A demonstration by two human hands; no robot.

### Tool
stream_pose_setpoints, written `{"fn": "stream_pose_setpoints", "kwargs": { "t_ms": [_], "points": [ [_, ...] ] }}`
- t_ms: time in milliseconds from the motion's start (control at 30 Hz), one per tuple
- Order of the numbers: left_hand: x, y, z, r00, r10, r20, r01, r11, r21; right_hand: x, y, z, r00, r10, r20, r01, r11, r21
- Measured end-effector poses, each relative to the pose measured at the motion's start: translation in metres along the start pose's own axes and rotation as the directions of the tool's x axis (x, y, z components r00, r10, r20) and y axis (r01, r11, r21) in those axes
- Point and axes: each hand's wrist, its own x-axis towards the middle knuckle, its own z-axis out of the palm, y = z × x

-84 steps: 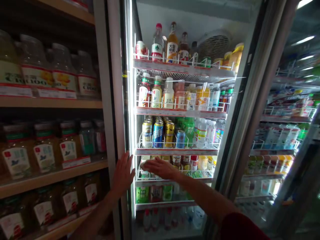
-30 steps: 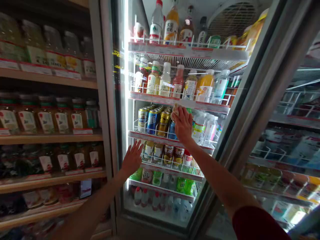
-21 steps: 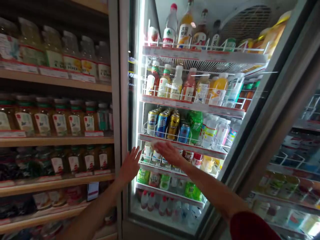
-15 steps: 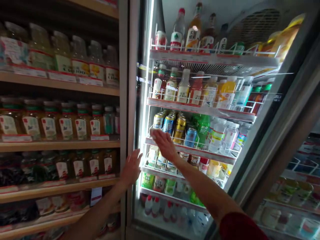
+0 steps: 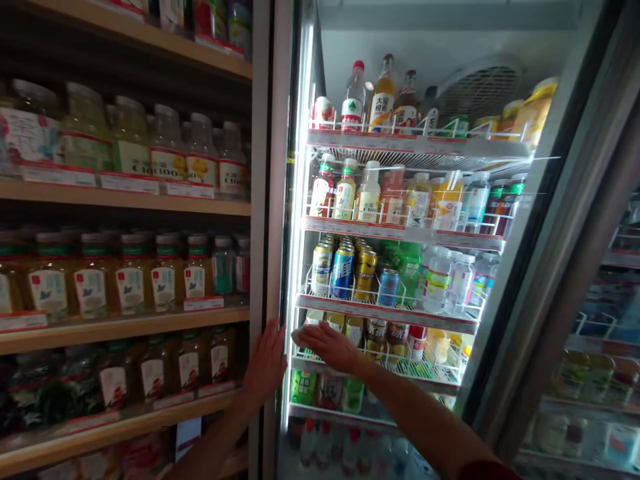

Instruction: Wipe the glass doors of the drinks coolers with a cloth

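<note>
A tall glass fridge door (image 5: 500, 373) stands in front of me, with lit drink shelves behind it. My right hand (image 5: 333, 348) lies flat against the glass near its left edge, level with the lower can shelf. Under its fingertips shows the edge of a pale cloth (image 5: 299, 335); the palm hides most of it. Resting on the metal door frame (image 5: 277, 267) at the left is my left hand (image 5: 266, 360), fingers stretched out and holding nothing.
Wooden shelves (image 5: 125, 325) packed with bottled drinks stand at the left. Behind the glass sit several bottles (image 5: 367, 193) and cans (image 5: 343, 270) on wire racks. Another fridge (image 5: 600, 360) with drinks adjoins on the right.
My right hand has swept the cloth across the glass, from high in the middle to lower left. My left hand stays at the frame. The view has shifted and tilted.
</note>
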Motion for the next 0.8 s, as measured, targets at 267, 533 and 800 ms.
{"fn": "stream_pose_setpoints", "kwargs": {
  "t_ms": [267, 533, 800],
  "points": [
    [0.020, 0.048, 0.002, 0.989, 0.129, -0.072, -0.135, 0.986, -0.097, -0.037, 0.061, -0.045, 0.852, 0.487, -0.193, -0.516, 0.844, -0.149],
    [0.054, 0.113, -0.007, 0.971, 0.224, -0.080, -0.230, 0.969, -0.084, -0.115, 0.086, -0.075, 0.918, 0.377, -0.125, -0.395, 0.902, -0.174],
    [0.058, 0.183, 0.014, 0.943, 0.330, -0.031, -0.331, 0.935, -0.126, -0.194, 0.060, -0.070, 0.977, 0.196, 0.078, -0.188, 0.977, -0.102]
  ]
}}
